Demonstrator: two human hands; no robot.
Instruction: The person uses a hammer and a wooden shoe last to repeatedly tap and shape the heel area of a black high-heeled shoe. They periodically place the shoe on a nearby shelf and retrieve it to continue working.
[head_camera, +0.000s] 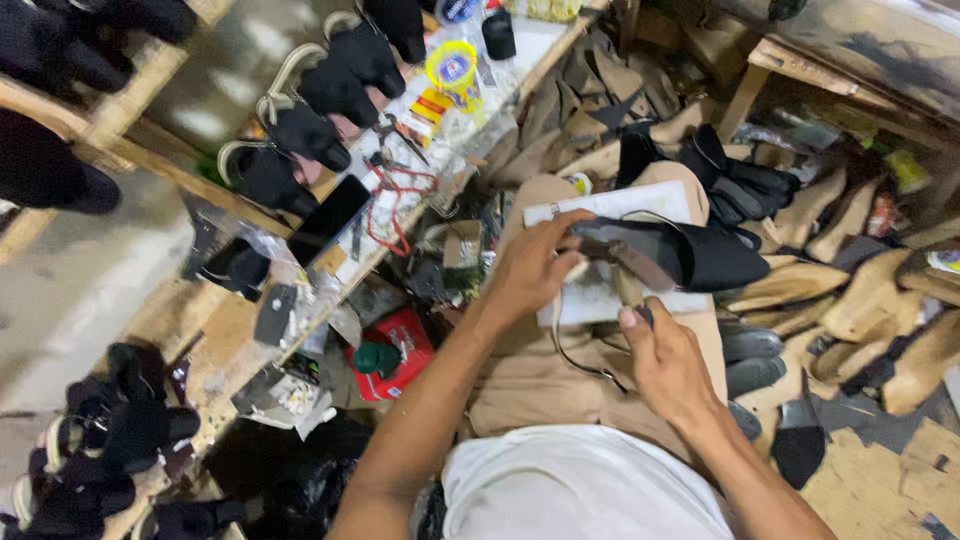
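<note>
Over the lap: left hand (528, 268) fingers curl closed round the heel end of a black pointed shoe (680, 252), sole up. Right hand (662, 362) pinches shut on a small dark-handled tool (640, 305) at the sole. White board (610, 250) lies beneath. Judgement: keep the shoe braced and strokes short. Wooden lasts (870, 300) lie right; workbench (250, 350) left.

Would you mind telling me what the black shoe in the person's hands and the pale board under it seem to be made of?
The black shoe looks like matte fabric or suede-like synthetic: it is dull, with no shine, though blur leaves this open. Its tan sole strip looks like leatherboard or leather. The pale board on the lap looks like painted wood or stiff card: flat, white, with straight edges.
</note>
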